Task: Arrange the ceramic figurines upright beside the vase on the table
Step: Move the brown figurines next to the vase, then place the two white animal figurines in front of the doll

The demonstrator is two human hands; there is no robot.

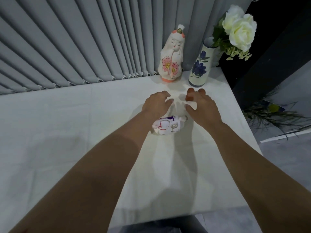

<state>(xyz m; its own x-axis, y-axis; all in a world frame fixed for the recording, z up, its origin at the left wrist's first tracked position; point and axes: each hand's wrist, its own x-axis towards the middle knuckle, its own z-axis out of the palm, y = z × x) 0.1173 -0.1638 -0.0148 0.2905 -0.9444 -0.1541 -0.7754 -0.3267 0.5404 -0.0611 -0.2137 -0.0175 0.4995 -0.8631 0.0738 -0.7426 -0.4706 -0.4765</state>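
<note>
Both forearms reach out over the white table (67,140); left hand (155,103) and right hand (201,105) spread open, empty. Purple-marked figurine (165,126) lying down, apparently beneath the left wrist. Pink-flowered figurine (171,54) upright beside the vase (200,68).

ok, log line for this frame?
pink-flower figurine upright beside vase | second figurine lying down | left hand, right hand open, empty

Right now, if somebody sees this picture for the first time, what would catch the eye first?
Probably the upright figurine with pink flowers, standing at the back of the white table, left of the blue-flowered vase holding white roses. Next, the left hand and right hand with spread fingers, above a second figurine lying on its side.
</note>
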